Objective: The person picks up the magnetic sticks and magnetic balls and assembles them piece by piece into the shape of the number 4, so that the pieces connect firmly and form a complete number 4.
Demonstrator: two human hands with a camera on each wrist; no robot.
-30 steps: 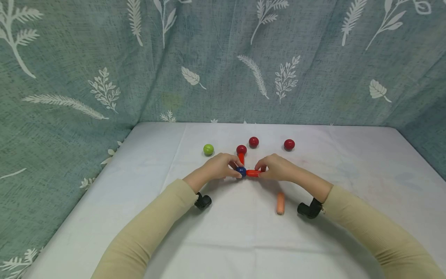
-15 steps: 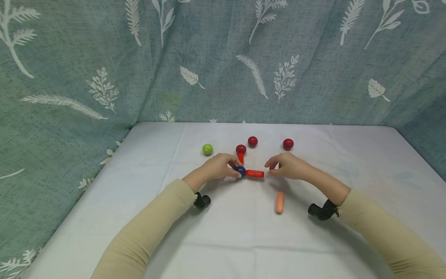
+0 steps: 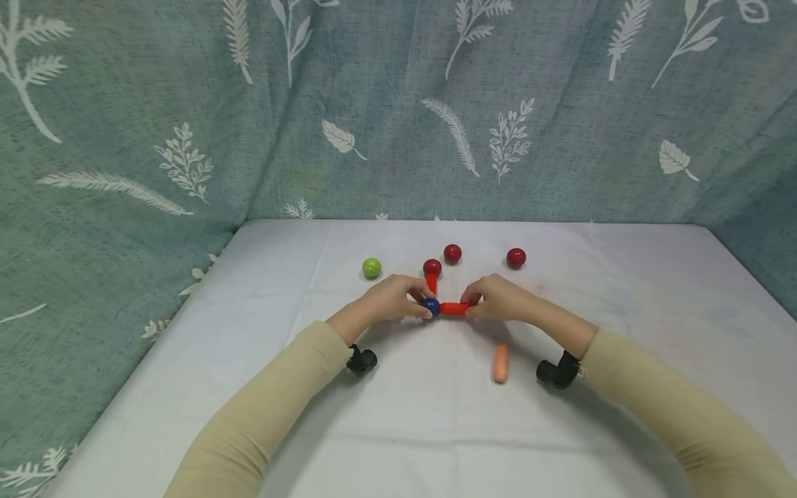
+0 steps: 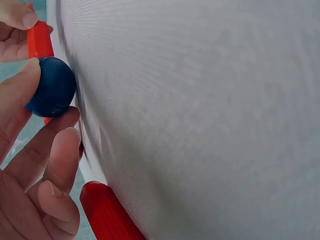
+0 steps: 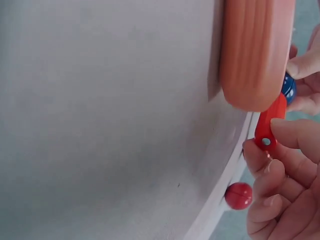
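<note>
My left hand (image 3: 392,297) pinches a dark blue ball (image 3: 431,306) between thumb and fingers, low over the white tabletop. From the ball a red stick (image 3: 452,308) extends to the right. Its outer end is pinched by my right hand (image 3: 499,299); the right wrist view shows a small pale disc (image 5: 266,142) in that end. A second red stick (image 3: 432,283) runs away from the blue ball toward the back, with a red ball (image 3: 432,267) at its far end. One more red stick (image 4: 111,215) shows below the left hand in the left wrist view.
Two loose red balls (image 3: 452,253) (image 3: 516,258) lie toward the back, and a green ball (image 3: 371,268) to their left. An orange stick (image 3: 501,364) lies in front of my right hand. Patterned curtain (image 3: 386,138) hangs behind the white table (image 3: 398,443).
Half a second ago my right hand was off the red stick, a little to its right. Now it has come back left and pinches the stick's outer end. My left hand stays on the blue ball.
</note>
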